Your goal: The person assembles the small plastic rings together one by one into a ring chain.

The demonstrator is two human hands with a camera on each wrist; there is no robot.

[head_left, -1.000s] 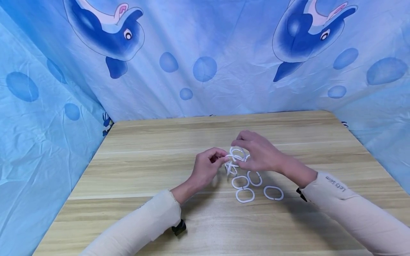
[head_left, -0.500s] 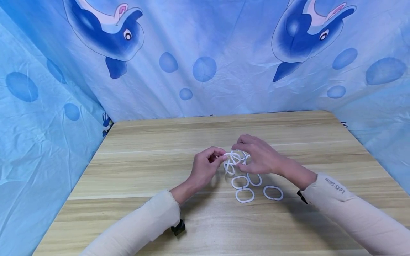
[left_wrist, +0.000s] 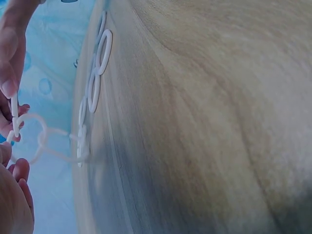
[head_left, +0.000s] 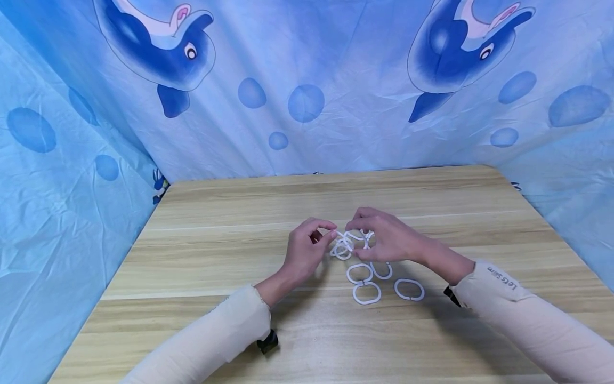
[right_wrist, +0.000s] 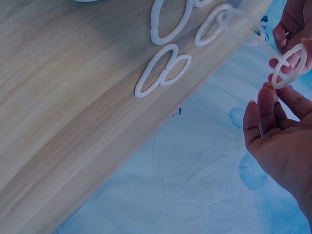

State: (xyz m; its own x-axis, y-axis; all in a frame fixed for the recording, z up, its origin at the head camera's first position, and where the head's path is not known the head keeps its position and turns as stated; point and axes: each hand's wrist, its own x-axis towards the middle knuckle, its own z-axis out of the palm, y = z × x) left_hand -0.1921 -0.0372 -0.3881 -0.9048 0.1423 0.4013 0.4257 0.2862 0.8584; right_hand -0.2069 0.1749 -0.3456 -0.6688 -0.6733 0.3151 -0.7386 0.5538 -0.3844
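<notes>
White oval plastic split rings, some hooked together in a short chain (head_left: 342,248), hang between my two hands. My left hand (head_left: 307,249) pinches one ring between thumb and index finger. On the other side, my right hand (head_left: 387,236) holds a ring with thumb and fingertips; part of it is hidden behind the fingers. In the left wrist view, linked rings (left_wrist: 44,139) droop from the fingertips to the table. A held ring (right_wrist: 290,67) shows in the right wrist view between both hands, its contact with its neighbours partly hidden.
Several loose rings lie just in front of the hands on the wooden table (head_left: 216,256), among them one ring (head_left: 366,304) nearest me and another ring (head_left: 410,300) farther right. A blue dolphin-print curtain (head_left: 211,138) stands behind and beside the table.
My right hand has come slightly lower and nearer me. The linked rings between the hands have shifted and now hang a little farther left. Loose rings on the table have stayed put.
</notes>
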